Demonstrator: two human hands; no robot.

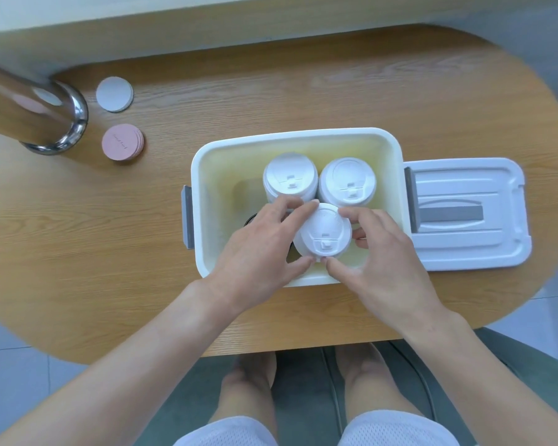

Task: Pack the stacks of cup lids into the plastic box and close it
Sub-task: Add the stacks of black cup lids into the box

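Lid stack (pixel 323 231) gripped between left hand (pixel 258 249) and right hand (pixel 384 255) — over open box (pixel 203 162)

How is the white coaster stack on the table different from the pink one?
The white coaster stack lies farther from the person than the pink coaster stack. The white stack looks neatly aligned; the pink stack is fanned sideways. They differ in colour. Both are round, flat and rest on the wooden table.

We see the white box (pixel 298 138) open, its lid (pixel 471 217) flat beside it; two white lid stacks (pixel 290 180) upright inside, a third (pixel 323 231) near the front wall.
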